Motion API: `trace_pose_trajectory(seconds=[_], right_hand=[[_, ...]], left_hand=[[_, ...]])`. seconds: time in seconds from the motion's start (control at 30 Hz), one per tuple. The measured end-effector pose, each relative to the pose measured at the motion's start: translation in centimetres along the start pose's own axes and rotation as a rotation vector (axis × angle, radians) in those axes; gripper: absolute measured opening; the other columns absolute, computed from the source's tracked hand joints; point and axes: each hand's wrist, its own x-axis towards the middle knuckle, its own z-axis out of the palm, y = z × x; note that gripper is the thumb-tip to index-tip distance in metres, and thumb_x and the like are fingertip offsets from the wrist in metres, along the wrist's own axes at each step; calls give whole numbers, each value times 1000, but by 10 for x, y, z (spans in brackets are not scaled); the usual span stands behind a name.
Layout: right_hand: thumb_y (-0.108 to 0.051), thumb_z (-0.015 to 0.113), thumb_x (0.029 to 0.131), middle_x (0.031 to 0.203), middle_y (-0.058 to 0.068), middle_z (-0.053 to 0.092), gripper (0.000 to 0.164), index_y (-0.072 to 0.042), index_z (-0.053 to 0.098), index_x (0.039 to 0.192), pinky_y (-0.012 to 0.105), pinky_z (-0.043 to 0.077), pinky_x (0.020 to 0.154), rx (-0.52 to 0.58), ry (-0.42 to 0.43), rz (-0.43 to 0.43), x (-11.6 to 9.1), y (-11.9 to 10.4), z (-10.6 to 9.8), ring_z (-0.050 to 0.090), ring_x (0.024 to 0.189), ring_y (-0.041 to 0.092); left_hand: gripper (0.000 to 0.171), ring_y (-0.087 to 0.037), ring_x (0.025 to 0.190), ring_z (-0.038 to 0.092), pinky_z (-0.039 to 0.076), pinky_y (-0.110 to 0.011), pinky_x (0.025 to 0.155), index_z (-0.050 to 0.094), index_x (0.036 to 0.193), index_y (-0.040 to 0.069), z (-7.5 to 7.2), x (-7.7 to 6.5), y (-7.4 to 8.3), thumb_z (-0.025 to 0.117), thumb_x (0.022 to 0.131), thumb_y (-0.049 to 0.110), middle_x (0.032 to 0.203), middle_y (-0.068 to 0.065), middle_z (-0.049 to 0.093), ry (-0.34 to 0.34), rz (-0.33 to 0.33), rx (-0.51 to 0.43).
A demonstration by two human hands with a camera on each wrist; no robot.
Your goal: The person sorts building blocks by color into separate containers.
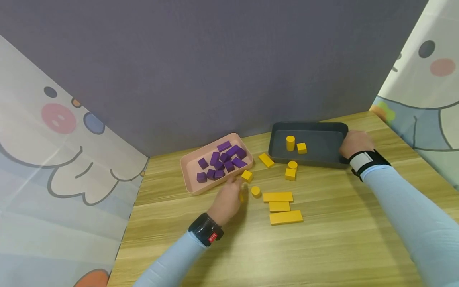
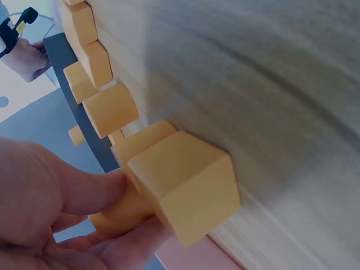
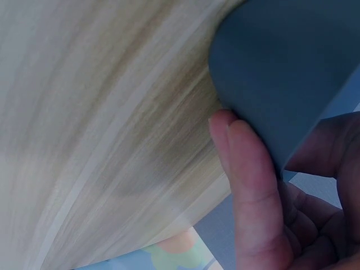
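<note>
In the head view my left hand [image 1: 226, 201] is beside the front edge of the pink tray [image 1: 190, 181]. Thumb and fingers pinch a yellow block [image 2: 121, 214], its shape partly hidden. Close to those fingers a yellow cube-like block [image 2: 191, 185] shows large in the left wrist view. A yellow cube [image 1: 247, 175] lies just past the fingertips, and a short yellow cylinder [image 1: 255, 191] to their right. My right hand [image 1: 356, 143] grips the right wall of the dark tray [image 1: 324, 145], thumb inside and fingers outside. That tray holds a yellow cylinder [image 1: 290, 143] and a yellow cube [image 1: 302, 148].
Several purple blocks [image 1: 228, 165] lie in the pink tray. Three flat yellow planks [image 1: 285, 218] are in front of the dark tray. A yellow plank [image 1: 266, 160] lies between the trays. A grey panel [image 1: 215, 79] stands behind the wooden table [image 1: 322, 251].
</note>
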Motion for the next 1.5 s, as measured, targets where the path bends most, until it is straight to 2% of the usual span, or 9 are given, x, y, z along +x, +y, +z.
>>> trace_pose_trajectory(seconds=[0.07, 0.13, 0.23, 0.43, 0.6, 0.8, 1.07, 1.3, 1.5], right_hand=[[-8, 57, 81, 94, 46, 65, 33, 23, 63, 91, 61, 60, 66, -7, -1, -1, 0, 0, 0, 67, 84, 58], [-8, 57, 81, 94, 45, 65, 34, 23, 63, 92, 61, 60, 67, -10, -2, -1, 0, 0, 0, 67, 84, 57], [-8, 57, 81, 95, 46, 65, 33, 23, 64, 92, 61, 60, 67, 1, -2, 2, 0, 0, 0, 67, 85, 58], [-7, 57, 80, 94, 45, 66, 32, 22, 64, 91, 62, 59, 67, 22, 14, 5, -1, 0, -1, 67, 84, 58], [-6, 56, 81, 91, 44, 66, 30, 22, 64, 89, 60, 59, 66, 6, 26, -4, -2, 0, -1, 68, 83, 57], [-6, 56, 81, 90, 44, 66, 28, 20, 64, 86, 60, 59, 66, -4, 31, -11, -4, 0, 0, 68, 82, 56], [-5, 56, 80, 89, 41, 68, 26, 20, 65, 85, 59, 59, 67, -5, 45, -13, -2, 0, 1, 68, 83, 55], [-4, 54, 84, 93, 42, 68, 27, 21, 65, 89, 61, 60, 70, -16, 71, -5, -3, 1, 3, 69, 86, 56], [-3, 55, 86, 93, 40, 70, 25, 19, 66, 89, 59, 60, 69, -35, 76, -3, -4, -1, 6, 70, 86, 54]], left_hand=[[33, -26, 97, 72, 62, -36, 87, 70, 121, 2, -2, 1, -1, 68, 89, -8, 119, -16, 69, 1, 2, -24], [29, -25, 93, 71, 62, -35, 83, 72, 115, 1, -5, 2, -2, 68, 88, -9, 111, -14, 71, -8, -2, -52], [25, -25, 93, 69, 61, -35, 82, 73, 111, 0, -12, 5, -1, 69, 89, -8, 107, -14, 72, -31, -26, -78], [29, -27, 99, 68, 62, -38, 89, 73, 122, 1, -31, 15, 8, 72, 94, -2, 115, -17, 71, -53, -84, -59], [29, -27, 106, 71, 62, -38, 94, 72, 125, 3, -42, 30, 19, 71, 95, 1, 118, -14, 72, -8, -59, -72], [29, -25, 106, 69, 61, -36, 95, 71, 126, 7, -47, 55, 39, 71, 97, 5, 118, -12, 71, 16, -24, -114], [29, -25, 109, 72, 60, -33, 96, 71, 128, 6, -38, 99, 67, 68, 100, 9, 123, -11, 74, 50, 61, -137], [32, -20, 104, 71, 61, -32, 92, 71, 127, 7, -19, 136, 86, 71, 95, 5, 117, -7, 76, 19, 45, -191], [28, -21, 111, 70, 59, -33, 98, 73, 125, 7, 4, 159, 93, 71, 97, 7, 123, -7, 75, 1, 21, -231]])
